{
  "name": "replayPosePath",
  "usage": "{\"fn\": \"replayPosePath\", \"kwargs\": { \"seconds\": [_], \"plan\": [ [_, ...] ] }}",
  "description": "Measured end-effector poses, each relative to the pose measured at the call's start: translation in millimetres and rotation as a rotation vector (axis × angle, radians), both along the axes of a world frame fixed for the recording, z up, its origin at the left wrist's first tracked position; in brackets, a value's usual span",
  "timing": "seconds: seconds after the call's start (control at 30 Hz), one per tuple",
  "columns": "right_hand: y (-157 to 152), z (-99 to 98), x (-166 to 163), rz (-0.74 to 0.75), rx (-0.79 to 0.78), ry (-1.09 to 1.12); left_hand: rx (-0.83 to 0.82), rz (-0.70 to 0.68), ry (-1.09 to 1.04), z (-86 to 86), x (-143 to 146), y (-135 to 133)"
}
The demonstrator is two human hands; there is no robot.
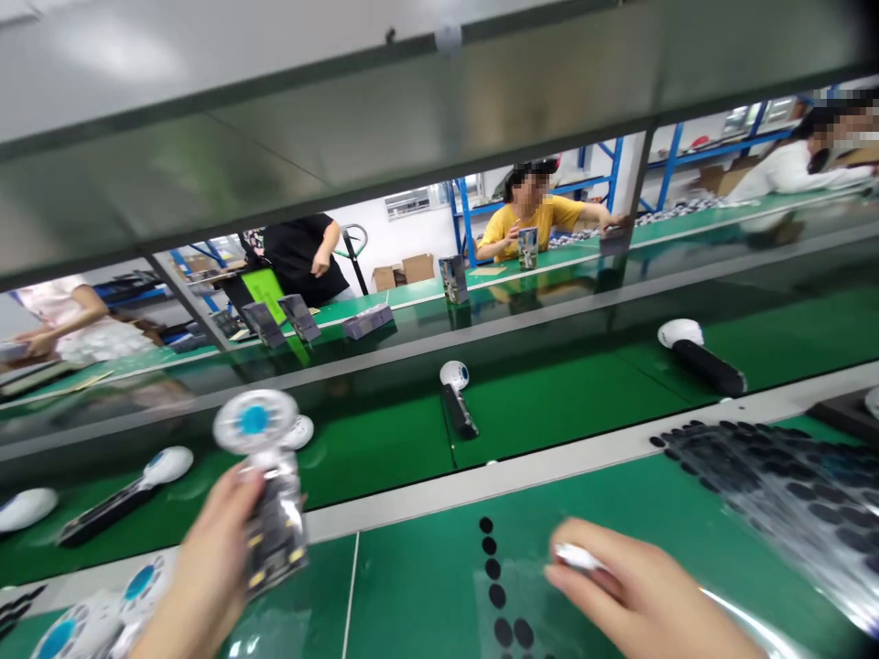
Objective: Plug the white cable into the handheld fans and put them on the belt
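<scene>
My left hand (218, 535) is closed round a handheld device (278, 508) with a round white head, a blue centre and a dark handle with metallic parts showing. My right hand (628, 581) is closed, thumb and forefinger pinching a small shiny white piece (577, 556) whose kind is unclear. Between my hands, a line of black round stickers (493, 569) lies on a clear sheet on the green tabletop (405, 567). More white-headed devices with blue centres (69, 627) sit at the lower left, partly behind my left wrist.
Beyond the pale ledge, a green conveyor belt (549, 394) carries several white-headed devices (457, 394). Sheets of black round stickers (775, 476) spread at the right. A metal shelf (343, 137) spans overhead. Across the line stand printed boxes (453, 279); several co-workers (532, 215) work there.
</scene>
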State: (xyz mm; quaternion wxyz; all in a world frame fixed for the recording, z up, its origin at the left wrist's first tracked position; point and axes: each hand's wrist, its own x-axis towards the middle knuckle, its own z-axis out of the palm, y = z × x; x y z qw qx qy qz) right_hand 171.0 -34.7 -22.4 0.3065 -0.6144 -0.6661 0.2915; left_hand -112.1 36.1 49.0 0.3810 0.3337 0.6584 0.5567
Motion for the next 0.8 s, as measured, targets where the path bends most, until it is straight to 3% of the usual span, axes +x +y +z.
{"fn": "replayPosePath", "kwargs": {
  "seconds": [0.1, 0.2, 0.3, 0.4, 0.6, 0.8],
  "plan": [
    [40, -16.1, -21, 0.077, 0.055, -0.143, -0.034, -0.256, 0.113, -30.6, 20, 54],
    [63, -33.6, -34, 0.112, 0.088, -0.201, -0.035, -0.318, 0.270, -70.8, 48, 108],
    [69, -42.7, -34, 0.131, 0.093, -0.247, 0.010, -0.348, 0.435, -95.8, 68, 145],
    [68, -43.3, -33, 0.130, 0.083, -0.280, 0.061, -0.382, 0.575, -98.6, 77, 163],
    [67, -40.5, -37, 0.106, 0.065, -0.311, 0.115, -0.489, 0.663, -78.9, 122, 164],
    [69, -41.2, -37, 0.103, 0.068, -0.321, -0.170, -0.638, 0.437, -84.4, 201, 162]
  ]
}}
